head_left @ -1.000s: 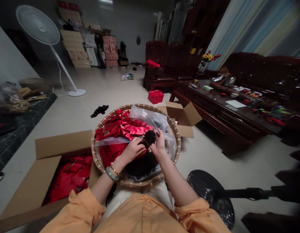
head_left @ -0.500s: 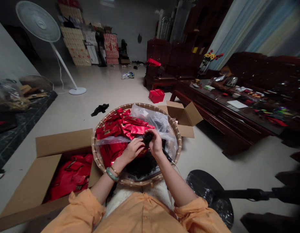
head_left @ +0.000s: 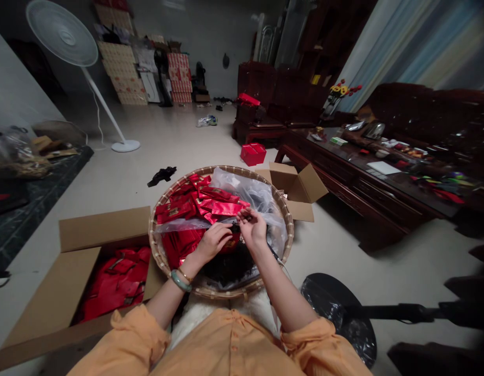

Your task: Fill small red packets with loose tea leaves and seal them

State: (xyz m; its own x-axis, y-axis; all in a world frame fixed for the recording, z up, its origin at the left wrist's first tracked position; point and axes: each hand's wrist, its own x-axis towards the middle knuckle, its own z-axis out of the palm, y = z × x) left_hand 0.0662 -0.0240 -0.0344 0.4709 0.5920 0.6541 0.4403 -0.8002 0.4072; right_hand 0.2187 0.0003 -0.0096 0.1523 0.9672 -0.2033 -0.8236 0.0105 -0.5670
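A round woven bamboo basket (head_left: 154,244) sits at my lap. Inside it are shiny red packets (head_left: 222,208), a sheet of clear plastic (head_left: 261,194) and a heap of dark, loose, curled material like dried tea leaves (head_left: 228,266). My left hand (head_left: 215,241) hangs over the heap, fingertips pinched on a small dark bit. Beside it my right hand (head_left: 253,227) turns its palm up, fingers apart and slightly curled, with a few dark flecks on them. A dark slim object lies partly hidden behind my right wrist.
An open carton of red packets (head_left: 116,284) stands at left. Another open carton (head_left: 295,188) is beyond the basket at right, near a low dark wooden table (head_left: 344,172). A black round base (head_left: 336,313) with a pole lies close on the right; a white fan (head_left: 125,146) stands far left.
The dark clump between my hands is gone, with only small bits left at the fingers. My right hand has opened and turned its palm up; my left hand has hardly moved.
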